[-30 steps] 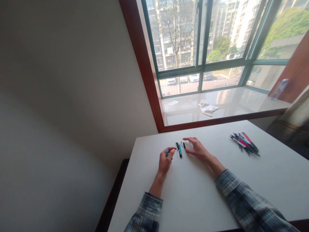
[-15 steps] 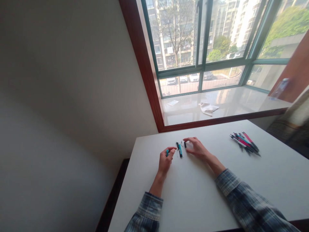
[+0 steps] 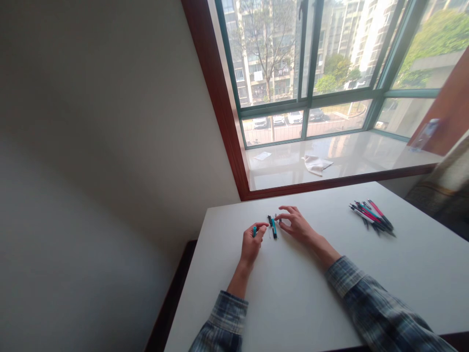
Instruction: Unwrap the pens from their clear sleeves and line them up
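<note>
Left grip [image 3: 252,242] is clamped on a teal pen piece [image 3: 254,231], while the right hand [image 3: 297,226], fingers apart, touches small parts just right of the teal pen barrel [image 3: 273,229], which lies lengthwise away on the bench [image 3: 293,293] between both hands.

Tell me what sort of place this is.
Probably a room in an upper-floor flat: a plain white table set against a wood-framed bay window with a stone sill, apartment blocks and parked cars outside, and pens laid out.

White table [image 3: 403,274], grey wall [image 3: 91,122], daylit bay window [image 3: 311,58].
</note>
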`<action>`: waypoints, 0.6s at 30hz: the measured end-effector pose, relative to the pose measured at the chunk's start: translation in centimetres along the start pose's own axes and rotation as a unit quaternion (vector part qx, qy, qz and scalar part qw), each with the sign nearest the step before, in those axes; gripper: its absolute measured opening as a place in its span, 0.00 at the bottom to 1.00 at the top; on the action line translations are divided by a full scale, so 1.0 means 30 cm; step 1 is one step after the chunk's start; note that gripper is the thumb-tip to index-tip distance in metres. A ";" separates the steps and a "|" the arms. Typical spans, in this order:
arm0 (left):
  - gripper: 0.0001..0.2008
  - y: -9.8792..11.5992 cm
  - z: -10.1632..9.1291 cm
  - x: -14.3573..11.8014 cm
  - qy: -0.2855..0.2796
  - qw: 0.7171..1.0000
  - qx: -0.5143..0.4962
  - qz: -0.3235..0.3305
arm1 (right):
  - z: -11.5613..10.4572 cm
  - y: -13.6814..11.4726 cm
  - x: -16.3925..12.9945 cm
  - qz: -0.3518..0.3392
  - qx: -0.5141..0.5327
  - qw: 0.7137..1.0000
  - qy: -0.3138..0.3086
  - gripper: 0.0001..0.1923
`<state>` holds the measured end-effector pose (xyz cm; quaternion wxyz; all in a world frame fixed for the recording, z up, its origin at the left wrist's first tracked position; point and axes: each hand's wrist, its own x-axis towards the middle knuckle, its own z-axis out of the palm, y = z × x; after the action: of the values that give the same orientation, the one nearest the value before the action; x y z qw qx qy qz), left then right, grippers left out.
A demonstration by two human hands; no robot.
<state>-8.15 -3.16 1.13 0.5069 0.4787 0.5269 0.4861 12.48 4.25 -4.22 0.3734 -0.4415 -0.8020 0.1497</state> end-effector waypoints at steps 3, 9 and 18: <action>0.20 -0.002 -0.001 0.000 -0.001 1.000 0.001 0.001 | 0.003 -0.001 0.000 0.000 -0.005 1.000 -0.001 0.11; 0.20 -0.008 -0.003 0.003 -0.001 1.000 0.000 -0.003 | -0.001 0.001 -0.002 0.011 0.010 1.000 0.010 0.12; 0.20 -0.012 -0.004 0.007 0.000 1.000 0.004 -0.006 | -0.033 0.012 -0.006 0.029 0.053 0.998 -0.027 0.29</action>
<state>-8.27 -2.98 0.77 0.5077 0.4778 0.5317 0.4810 13.48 4.23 -3.84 0.3702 -0.4395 -0.7898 0.2145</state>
